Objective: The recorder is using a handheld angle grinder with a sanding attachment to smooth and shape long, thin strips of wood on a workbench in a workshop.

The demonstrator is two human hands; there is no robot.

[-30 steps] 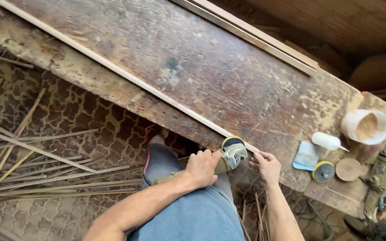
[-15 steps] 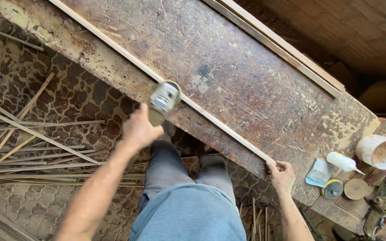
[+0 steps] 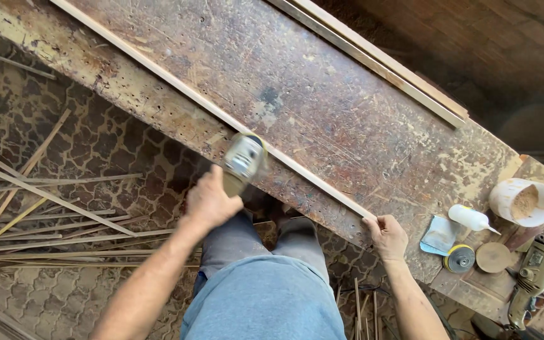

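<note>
Two hands busy: left hand (image 3: 211, 200) wrapped around grinder (image 3: 242, 160), now further up-left along thin wood strip (image 3: 221, 116), right hand (image 3: 386, 236) fingers pinching its lower-right end on bench (image 3: 360, 126).

Worn wooden workbench (image 3: 360, 119), honeycomb-patterned floor (image 3: 83, 151), dim surroundings

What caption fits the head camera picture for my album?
Left hand runs a handheld grinder along a thin wooden strip while right hand holds its end.
</note>
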